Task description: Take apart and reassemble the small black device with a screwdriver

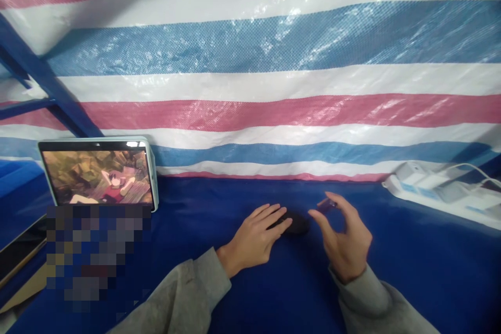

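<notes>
A dark, flat, rounded object (299,223) lies on the blue table surface (235,193), between my two hands. My left hand (254,235) reaches over its left edge, palm down, with the fingers stretched out and the fingertips on or just above it. Just right of that object, my right hand (346,237) is raised, thumb and index finger curved toward each other around a small dark, glossy piece (326,204). Its kind is too small and blurred to tell. Grey sleeves cover both forearms.
A tablet (97,175) showing an animated picture stands at the left. Beside it lie a phone-like dark slab (23,250) and a blue bin (19,193). A white power strip (442,195) with plugs and cables sits at the right. Striped plastic sheeting (250,109) hangs behind.
</notes>
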The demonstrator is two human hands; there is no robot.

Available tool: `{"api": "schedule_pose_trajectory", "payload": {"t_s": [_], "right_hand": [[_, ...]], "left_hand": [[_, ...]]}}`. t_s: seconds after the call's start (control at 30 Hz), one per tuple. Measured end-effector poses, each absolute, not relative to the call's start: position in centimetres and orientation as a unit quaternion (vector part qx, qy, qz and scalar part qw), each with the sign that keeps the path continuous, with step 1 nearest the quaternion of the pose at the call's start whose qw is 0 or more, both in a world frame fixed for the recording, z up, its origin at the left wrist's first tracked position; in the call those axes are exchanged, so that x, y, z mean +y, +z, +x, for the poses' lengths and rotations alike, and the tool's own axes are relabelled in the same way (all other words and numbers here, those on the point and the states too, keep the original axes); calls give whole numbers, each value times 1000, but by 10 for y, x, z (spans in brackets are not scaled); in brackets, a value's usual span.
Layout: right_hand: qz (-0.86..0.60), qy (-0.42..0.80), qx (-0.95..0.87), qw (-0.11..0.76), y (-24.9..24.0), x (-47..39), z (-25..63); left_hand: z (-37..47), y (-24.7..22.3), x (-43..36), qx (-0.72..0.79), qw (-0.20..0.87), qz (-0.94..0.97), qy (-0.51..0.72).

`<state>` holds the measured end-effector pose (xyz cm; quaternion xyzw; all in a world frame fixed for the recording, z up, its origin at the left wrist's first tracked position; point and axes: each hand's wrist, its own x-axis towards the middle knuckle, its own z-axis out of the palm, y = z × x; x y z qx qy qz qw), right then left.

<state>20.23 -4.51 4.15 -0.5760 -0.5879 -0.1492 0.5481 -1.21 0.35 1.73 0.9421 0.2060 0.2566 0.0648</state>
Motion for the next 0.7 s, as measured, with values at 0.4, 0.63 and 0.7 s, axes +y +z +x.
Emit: {"api": "schedule_pose_trajectory", "payload": {"t_s": [0.4, 0.63, 0.7], "right_hand": [[-637, -164, -537, 529, 50, -41, 217], [-724, -39, -637, 262, 22, -29, 226], [-737, -2, -642, 214, 17, -29, 223]], "left_hand": [[-11, 18, 2, 234, 91, 939, 234], [-12, 16, 3, 299, 114, 912, 255], [-12, 16, 3, 299, 126, 907, 267]]}}
